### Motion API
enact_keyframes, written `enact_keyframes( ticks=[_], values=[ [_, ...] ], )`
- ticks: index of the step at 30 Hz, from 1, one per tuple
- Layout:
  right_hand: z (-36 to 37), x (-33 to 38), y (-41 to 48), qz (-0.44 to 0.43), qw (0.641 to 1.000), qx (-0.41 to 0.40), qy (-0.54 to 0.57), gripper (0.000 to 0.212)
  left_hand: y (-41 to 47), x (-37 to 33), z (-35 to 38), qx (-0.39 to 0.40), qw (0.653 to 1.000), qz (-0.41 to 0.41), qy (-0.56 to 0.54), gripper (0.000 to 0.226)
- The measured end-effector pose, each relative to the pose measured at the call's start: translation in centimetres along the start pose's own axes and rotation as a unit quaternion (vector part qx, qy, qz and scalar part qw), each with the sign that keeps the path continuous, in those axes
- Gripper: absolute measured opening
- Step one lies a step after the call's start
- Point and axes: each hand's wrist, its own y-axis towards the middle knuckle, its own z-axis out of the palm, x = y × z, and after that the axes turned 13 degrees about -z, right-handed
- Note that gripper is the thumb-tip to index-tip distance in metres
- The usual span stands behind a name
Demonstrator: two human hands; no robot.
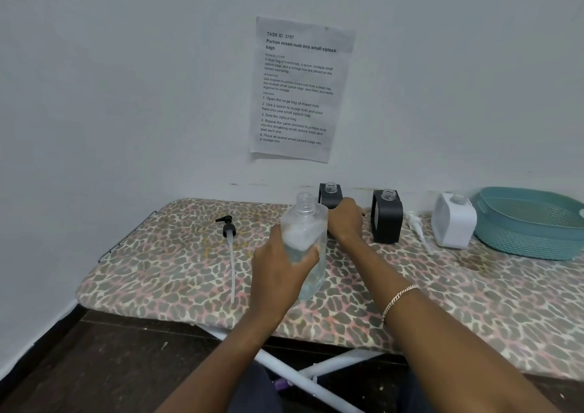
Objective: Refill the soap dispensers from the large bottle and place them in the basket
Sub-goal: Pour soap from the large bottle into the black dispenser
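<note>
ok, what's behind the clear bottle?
A black dispenser, neck open, with the right hand on it. The hand and bottle cover its lower body; the grip can't be judged.

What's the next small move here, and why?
Probably tilt the large bottle toward the rear black dispenser: the left hand grips the bottle with its pump off, the right hand holds that dispenser, and its neck is open.

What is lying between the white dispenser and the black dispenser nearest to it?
A white pump lies on the patterned cover between the white dispenser and that black dispenser, seen in the head view.
</note>
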Motion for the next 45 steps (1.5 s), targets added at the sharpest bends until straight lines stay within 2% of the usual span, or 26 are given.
enact_keyframes(
  ticks=[5,7,19,28,35,45],
  values=[
    [-0.3,0.0,-0.2,-0.001,1.000,0.006,0.025,0.034,0.1,0.1,0.0,0.000,1.000,0.001,0.006,0.061],
    [-1.0,0.1,-0.4,-0.004,0.999,0.007,0.037,0.036,0.1,0.1,0.0,0.002,1.000,0.000,0.003,0.061],
    [-9.6,2.2,-5.2,-0.108,0.992,-0.032,0.053,0.028,-0.8,-0.2,0.5,-0.008,1.000,0.015,0.026,0.066],
    [-13.0,-1.8,-12.6,-0.119,0.991,-0.028,0.048,0.023,-2.0,0.0,1.0,-0.034,0.995,0.078,0.059,0.056],
    [-13.2,-4.0,-15.3,-0.127,0.989,-0.037,0.062,0.024,-3.2,-0.7,1.7,-0.021,0.987,0.123,0.101,0.055],
    [-14.1,-5.6,-17.4,-0.156,0.984,-0.037,0.074,0.021,-3.7,-1.3,2.0,-0.029,0.985,0.125,0.115,0.055]
  ],
)
